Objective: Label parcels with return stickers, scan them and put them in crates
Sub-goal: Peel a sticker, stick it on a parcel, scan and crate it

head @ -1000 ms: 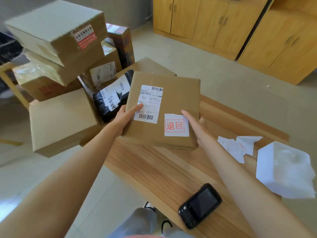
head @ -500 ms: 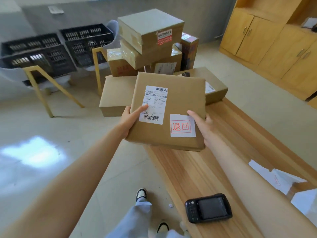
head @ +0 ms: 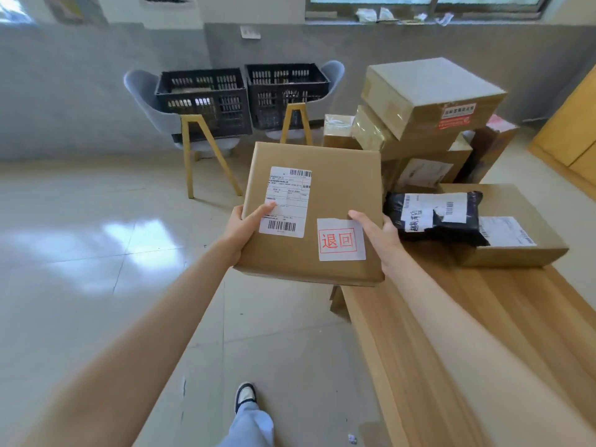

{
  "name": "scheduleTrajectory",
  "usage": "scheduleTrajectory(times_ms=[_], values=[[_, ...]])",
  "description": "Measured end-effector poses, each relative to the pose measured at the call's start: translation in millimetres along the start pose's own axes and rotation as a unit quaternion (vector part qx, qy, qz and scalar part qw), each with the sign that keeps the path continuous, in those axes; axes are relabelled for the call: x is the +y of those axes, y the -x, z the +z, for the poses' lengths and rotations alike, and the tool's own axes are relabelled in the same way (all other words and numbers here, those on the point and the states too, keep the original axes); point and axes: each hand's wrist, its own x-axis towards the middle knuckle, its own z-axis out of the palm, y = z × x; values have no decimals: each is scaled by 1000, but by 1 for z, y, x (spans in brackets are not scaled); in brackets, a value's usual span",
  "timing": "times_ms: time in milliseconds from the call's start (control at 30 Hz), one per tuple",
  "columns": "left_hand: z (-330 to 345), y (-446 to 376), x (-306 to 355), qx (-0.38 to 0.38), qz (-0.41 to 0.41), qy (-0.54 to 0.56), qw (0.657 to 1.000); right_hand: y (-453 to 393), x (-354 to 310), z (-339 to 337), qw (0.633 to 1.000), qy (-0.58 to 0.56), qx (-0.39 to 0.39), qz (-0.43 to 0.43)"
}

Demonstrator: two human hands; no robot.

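I hold a flat cardboard parcel (head: 338, 195) in the air, past the left end of the wooden table (head: 483, 317). It carries a white shipping label and a white return sticker (head: 341, 240) with red characters. My left hand (head: 248, 225) grips its left edge, thumb on the shipping label. My right hand (head: 375, 232) grips its right edge, thumb beside the sticker. Two black plastic crates (head: 206, 101) (head: 287, 91) sit on grey chairs by the far wall.
A pile of cardboard boxes (head: 429, 101) stands at the table's far end. A black poly bag parcel (head: 435, 214) lies on a flat box (head: 516, 246) on the table. Tiled floor stretches between me and the crates. My foot (head: 245, 395) shows below.
My view has swung left and up toward the crates. The parcel has left the table and moved left over the floor, both hands still holding it. The scanner is out of view.
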Motion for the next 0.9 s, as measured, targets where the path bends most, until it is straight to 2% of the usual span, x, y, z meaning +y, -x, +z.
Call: scheduleTrajectory(times_ms=[433, 900], values=[[-175, -139, 55, 51, -6, 26, 998, -113, -53, 215, 997, 32, -65, 9], [-253, -261, 101, 101, -29, 56, 993, -228, -93, 340, 994, 57, -93, 16]])
